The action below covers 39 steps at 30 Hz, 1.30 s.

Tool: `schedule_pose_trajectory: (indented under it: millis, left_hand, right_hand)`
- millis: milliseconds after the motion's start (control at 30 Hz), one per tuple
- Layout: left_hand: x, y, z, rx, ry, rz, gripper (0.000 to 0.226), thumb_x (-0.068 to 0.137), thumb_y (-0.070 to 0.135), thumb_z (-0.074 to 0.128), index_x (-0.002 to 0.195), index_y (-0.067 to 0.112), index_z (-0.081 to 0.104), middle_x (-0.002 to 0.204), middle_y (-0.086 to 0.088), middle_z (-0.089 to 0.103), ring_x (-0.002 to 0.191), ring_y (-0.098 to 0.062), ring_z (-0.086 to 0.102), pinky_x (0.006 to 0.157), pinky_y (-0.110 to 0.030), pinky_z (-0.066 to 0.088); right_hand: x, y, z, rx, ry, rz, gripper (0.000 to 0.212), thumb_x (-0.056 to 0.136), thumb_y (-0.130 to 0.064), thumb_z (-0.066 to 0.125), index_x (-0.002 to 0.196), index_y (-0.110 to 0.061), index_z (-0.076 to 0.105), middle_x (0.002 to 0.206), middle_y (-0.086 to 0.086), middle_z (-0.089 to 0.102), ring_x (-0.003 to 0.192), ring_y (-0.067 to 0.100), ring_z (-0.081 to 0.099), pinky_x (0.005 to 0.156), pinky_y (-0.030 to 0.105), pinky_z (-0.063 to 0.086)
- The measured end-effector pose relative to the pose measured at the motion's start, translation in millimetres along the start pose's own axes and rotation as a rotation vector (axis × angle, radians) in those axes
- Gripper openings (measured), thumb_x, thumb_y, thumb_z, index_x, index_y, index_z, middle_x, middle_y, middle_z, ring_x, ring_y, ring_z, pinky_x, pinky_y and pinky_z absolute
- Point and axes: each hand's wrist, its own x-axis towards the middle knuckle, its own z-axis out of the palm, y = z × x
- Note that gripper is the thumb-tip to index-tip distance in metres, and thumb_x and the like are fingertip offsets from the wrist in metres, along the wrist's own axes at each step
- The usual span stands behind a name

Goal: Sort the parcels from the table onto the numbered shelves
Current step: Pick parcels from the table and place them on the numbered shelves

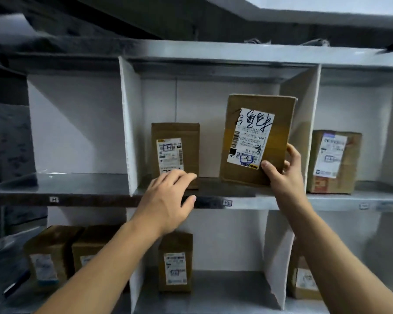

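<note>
Your left hand [168, 200] is extended, fingers loosely spread and holding nothing, in front of the small box [176, 132] standing in the upper shelf's [77, 184] middle compartment. In the same compartment, your right hand [281, 177] grips the labelled parcel [256, 141], slightly tilted, by its lower right corner.

Dim, soft focus, blurred warped edges.

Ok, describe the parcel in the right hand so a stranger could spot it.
Find the upper shelf, middle compartment. Right of the shorter box is the taller box, tilted, gripped by the right hand; only its label bears big black handwriting.
</note>
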Motion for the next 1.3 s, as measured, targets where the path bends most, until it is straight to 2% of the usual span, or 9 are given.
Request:
schedule_pose_trajectory:
  millis: [167, 400, 500, 600, 900, 1033, 1100, 1200, 1300]
  left_hand:
    - [29.2, 12.2, 20.1, 0.047, -0.049, -0.028, 0.049, 0.097, 0.042, 0.047, 0.144, 0.033, 0.036, 0.143, 0.011, 0.038, 0.132, -0.012, 0.034, 0.111, -0.033, 0.031]
    - [37.9, 19.3, 41.3, 0.079, -0.064, -0.08, 0.049, 0.096, 0.042, 0.047, 0.144, 0.033, 0.037, 0.139, 0.012, 0.04, 0.129, -0.011, 0.036, 0.11, -0.034, 0.034]
    - [35.1, 22.0, 46.4, 0.081, -0.078, -0.102, 0.05, 0.096, 0.042, 0.047, 0.144, 0.033, 0.037, 0.139, 0.013, 0.04, 0.129, -0.009, 0.035, 0.11, -0.033, 0.033]
    - [33.4, 24.5, 48.7, 0.099, -0.081, -0.118, 0.05, 0.096, 0.043, 0.047, 0.144, 0.033, 0.037, 0.139, 0.013, 0.041, 0.128, -0.008, 0.036, 0.109, -0.031, 0.032]
    - [21.9, 39.5, 52.7, 0.101, -0.132, -0.14, 0.05, 0.096, 0.043, 0.048, 0.144, 0.031, 0.039, 0.137, 0.013, 0.041, 0.129, -0.009, 0.036, 0.11, -0.033, 0.032]
    - [1.1, 52.5, 47.0, 0.124, -0.188, -0.138, 0.052, 0.096, 0.044, 0.047, 0.145, 0.032, 0.036, 0.139, 0.012, 0.039, 0.129, -0.01, 0.035, 0.111, -0.033, 0.03]
    - [-10.0, 61.5, 41.0, 0.187, -0.245, -0.101, 0.053, 0.097, 0.045, 0.045, 0.147, 0.033, 0.032, 0.143, 0.012, 0.037, 0.132, -0.01, 0.033, 0.113, -0.033, 0.028]
    - [-23.7, 76.5, 30.2, 0.253, -0.303, -0.072, 0.054, 0.098, 0.046, 0.043, 0.149, 0.033, 0.029, 0.148, 0.009, 0.033, 0.137, -0.013, 0.029, 0.115, -0.035, 0.025]
    - [-38.4, 91.5, 26.7, 0.273, -0.306, -0.07, 0.053, 0.098, 0.044, 0.042, 0.148, 0.03, 0.03, 0.146, 0.006, 0.036, 0.133, -0.017, 0.034, 0.112, -0.035, 0.029]
  right_hand:
    - [40.1, 24.6, -6.3, -0.13, -0.094, 0.069, 0.065, 0.092, -0.025, 0.07, 0.141, -0.045, 0.031, 0.131, -0.001, 0.057, 0.116, 0.02, 0.06, 0.098, 0.046, 0.055]
    - [57.5, 54.7, -2.9, -0.271, -0.227, 0.084, 0.072, 0.091, -0.027, 0.071, 0.148, -0.032, 0.027, 0.134, -0.001, 0.053, 0.116, 0.02, 0.057, 0.103, 0.045, 0.05]
    - [58.3, 62.7, -3.8, -0.322, -0.227, 0.136, 0.075, 0.092, -0.025, 0.072, 0.15, -0.028, 0.025, 0.138, 0.005, 0.054, 0.117, 0.024, 0.057, 0.101, 0.04, 0.049]
    - [59.7, 70.8, -5.2, -0.344, -0.206, 0.182, 0.076, 0.093, -0.021, 0.07, 0.153, -0.026, 0.024, 0.144, 0.007, 0.052, 0.127, 0.029, 0.054, 0.105, 0.043, 0.046]
    - [52.9, 69.5, -6.5, -0.413, -0.179, 0.189, 0.079, 0.091, -0.029, 0.073, 0.153, -0.026, 0.025, 0.144, 0.011, 0.052, 0.129, 0.032, 0.053, 0.106, 0.048, 0.046]
    - [27.0, 61.2, -25.0, -0.41, -0.171, 0.1, 0.071, 0.094, -0.027, 0.068, 0.153, -0.023, 0.03, 0.15, 0.007, 0.047, 0.137, 0.026, 0.046, 0.11, 0.043, 0.039]
    - [4.8, 59.3, -36.8, -0.452, -0.189, -0.034, 0.06, 0.096, -0.023, 0.065, 0.15, -0.019, 0.039, 0.145, 0.006, 0.051, 0.133, 0.021, 0.048, 0.108, 0.035, 0.04]
    - [-31.5, 56.7, -55.2, -0.643, -0.338, -0.225, 0.049, 0.097, -0.026, 0.062, 0.144, -0.019, 0.049, 0.138, 0.001, 0.055, 0.126, 0.015, 0.051, 0.101, 0.027, 0.041]
    - [-60.9, 47.1, -77.1, -0.923, -0.397, -0.377, 0.038, 0.097, -0.033, 0.059, 0.132, -0.019, 0.058, 0.127, 0.001, 0.061, 0.113, 0.023, 0.059, 0.09, 0.035, 0.052]
